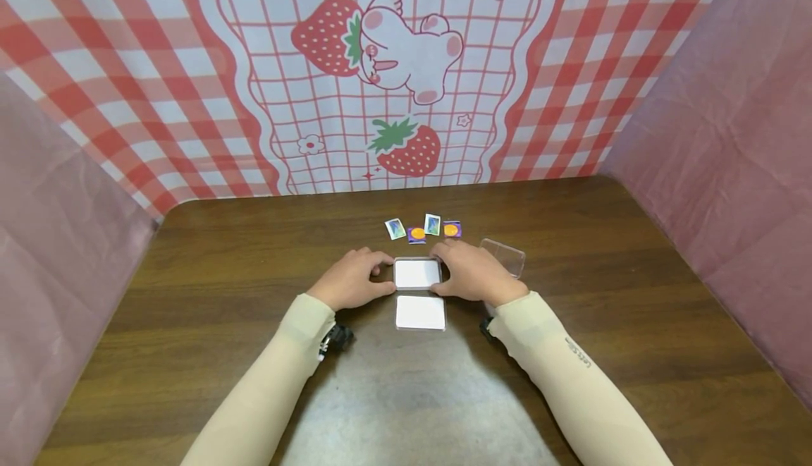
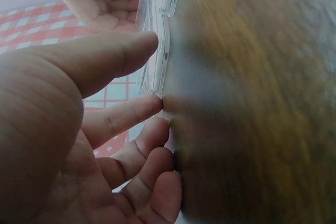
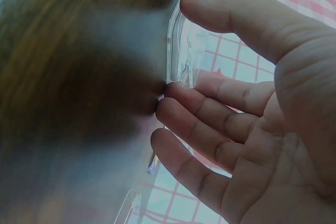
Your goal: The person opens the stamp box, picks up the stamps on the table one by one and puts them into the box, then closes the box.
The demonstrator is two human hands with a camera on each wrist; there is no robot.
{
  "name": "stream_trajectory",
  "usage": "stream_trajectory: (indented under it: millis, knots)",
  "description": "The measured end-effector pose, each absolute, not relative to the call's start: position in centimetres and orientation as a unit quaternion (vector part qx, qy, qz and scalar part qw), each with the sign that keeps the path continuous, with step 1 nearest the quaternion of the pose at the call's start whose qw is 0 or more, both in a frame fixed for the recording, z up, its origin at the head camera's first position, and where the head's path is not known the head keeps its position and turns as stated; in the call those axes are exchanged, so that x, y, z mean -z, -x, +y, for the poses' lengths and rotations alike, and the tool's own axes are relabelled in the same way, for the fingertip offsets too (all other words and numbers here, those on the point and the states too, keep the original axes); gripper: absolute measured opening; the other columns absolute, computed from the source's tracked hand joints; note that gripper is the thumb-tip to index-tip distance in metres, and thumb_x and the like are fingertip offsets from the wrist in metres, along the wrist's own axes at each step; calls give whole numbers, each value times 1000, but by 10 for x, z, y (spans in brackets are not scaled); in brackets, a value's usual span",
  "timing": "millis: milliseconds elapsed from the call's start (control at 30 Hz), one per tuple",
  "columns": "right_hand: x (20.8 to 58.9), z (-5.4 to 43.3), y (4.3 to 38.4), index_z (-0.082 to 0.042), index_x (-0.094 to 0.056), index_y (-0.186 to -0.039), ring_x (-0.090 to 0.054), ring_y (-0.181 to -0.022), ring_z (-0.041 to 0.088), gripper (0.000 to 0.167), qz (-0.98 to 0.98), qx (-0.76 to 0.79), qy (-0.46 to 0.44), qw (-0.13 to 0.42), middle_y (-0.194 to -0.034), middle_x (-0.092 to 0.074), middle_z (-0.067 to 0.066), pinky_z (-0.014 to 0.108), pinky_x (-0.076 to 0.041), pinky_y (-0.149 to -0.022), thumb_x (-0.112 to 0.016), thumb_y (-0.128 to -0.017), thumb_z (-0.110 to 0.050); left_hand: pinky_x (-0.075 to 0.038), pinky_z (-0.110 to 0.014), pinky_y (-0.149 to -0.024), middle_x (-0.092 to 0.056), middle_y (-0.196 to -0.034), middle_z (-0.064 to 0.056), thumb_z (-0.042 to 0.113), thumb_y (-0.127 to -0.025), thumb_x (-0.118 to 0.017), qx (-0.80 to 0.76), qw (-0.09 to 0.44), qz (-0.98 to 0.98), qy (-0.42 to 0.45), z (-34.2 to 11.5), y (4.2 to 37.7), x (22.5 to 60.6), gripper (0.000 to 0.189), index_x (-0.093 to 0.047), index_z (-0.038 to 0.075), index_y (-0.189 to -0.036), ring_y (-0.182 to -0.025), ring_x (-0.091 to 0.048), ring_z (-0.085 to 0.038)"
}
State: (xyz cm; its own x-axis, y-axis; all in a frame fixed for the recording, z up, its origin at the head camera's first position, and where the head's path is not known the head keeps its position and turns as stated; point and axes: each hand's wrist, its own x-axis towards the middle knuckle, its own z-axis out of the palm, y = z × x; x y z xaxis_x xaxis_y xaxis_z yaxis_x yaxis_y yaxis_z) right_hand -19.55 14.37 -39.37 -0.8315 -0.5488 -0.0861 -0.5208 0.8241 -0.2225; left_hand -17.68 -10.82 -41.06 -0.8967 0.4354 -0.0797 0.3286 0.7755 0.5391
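A shallow clear rectangular plastic case (image 1: 416, 273) with a white inside lies flat between the two hands. My left hand (image 1: 355, 279) holds its left end, thumb at the near corner and index finger at the far corner. On the opposite end, my right hand (image 1: 472, 272) grips the case with thumb and fingers spread along the short side. Stacked clear layers of the case (image 2: 157, 66) show edge-on in the left wrist view, close over the wood. A second white-filled clear case (image 1: 421, 312) lies just nearer the person.
Beyond the hands lie two small picture cards (image 1: 395, 228), (image 1: 433, 224) and two purple pieces with orange discs (image 1: 416, 235), (image 1: 452, 229). A clear plastic cover (image 1: 505, 256) rests by the right hand. A strawberry-print cloth (image 1: 393, 99) hangs behind the wooden table (image 1: 222, 261).
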Motion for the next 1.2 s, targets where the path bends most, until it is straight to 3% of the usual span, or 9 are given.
stream_trajectory:
  millis: [1200]
  knots:
    - [391,147,195,-12,-67,-127,-60,-92,15,52,953,112,270,79,-114,-70,1,41,-53,-81,-85,-86,-38,-48,-42,-86,-60,-102,-4,36,-93,-78,-260,96,942,-190,-104,174,412,53,-63,12,-138,-96,-54,-22]
